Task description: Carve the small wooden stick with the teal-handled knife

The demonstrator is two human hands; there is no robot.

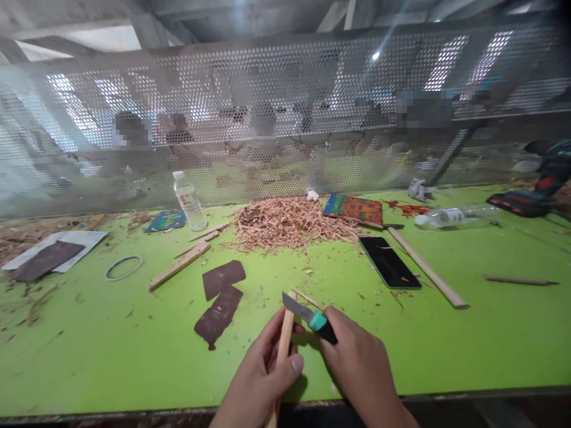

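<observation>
My left hand [267,362] is wrapped round a slim wooden stick [285,340], its thumb along the near side. The stick points away from me, its far end above the green table. In my right hand [359,356] is a knife [317,321] with a black and teal handle, fingers closed round it. The blade lies across the far end of the stick, its tip pointing left. A thin wood sliver [307,297] shows just beyond the blade. Left of my hands lie two pieces of brown sandpaper [220,309].
Wood shavings [285,223] are heaped before a perforated metal screen [267,119]. Right are a phone [389,263], a wooden-handled tool [428,267], a lying bottle [455,216], a pencil [520,279] and a cordless drill [542,184]. Left are an upright bottle [191,202], a notched wood piece [181,264] and a ring [124,268].
</observation>
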